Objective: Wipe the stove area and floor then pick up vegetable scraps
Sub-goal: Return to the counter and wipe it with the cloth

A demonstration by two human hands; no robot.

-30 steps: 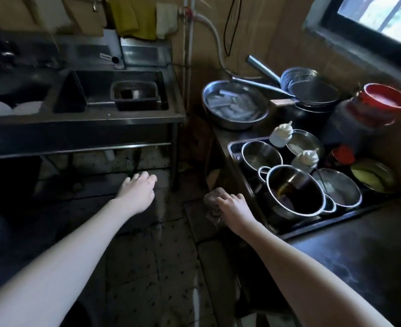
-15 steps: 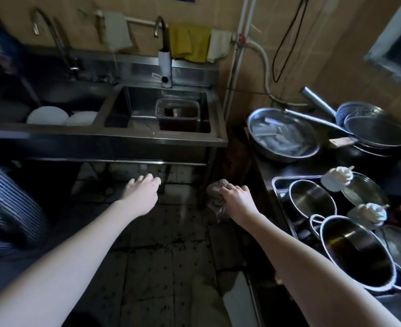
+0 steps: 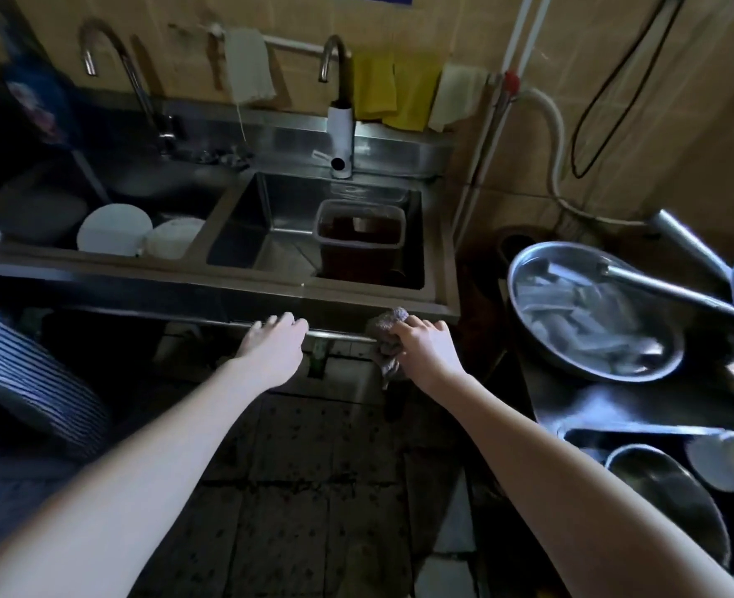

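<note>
Fingers of rt hand hide most of rag.

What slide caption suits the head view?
Right hand grips a grey crumpled rag near the stainless steel double sink; left hand open.

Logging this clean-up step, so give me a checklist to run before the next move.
1. Rag in hand: ok. The right hand grips the rag.
2. Left hand free: ok. It is open and holds nothing.
3. Right basin free for rinsing: not ok. A tub of brown liquid stands in it.
4. Counter free to wipe: not ok. A bowl and pans crowd it.
5. Scraps on the floor located: cannot tell. It is too dark.
</note>
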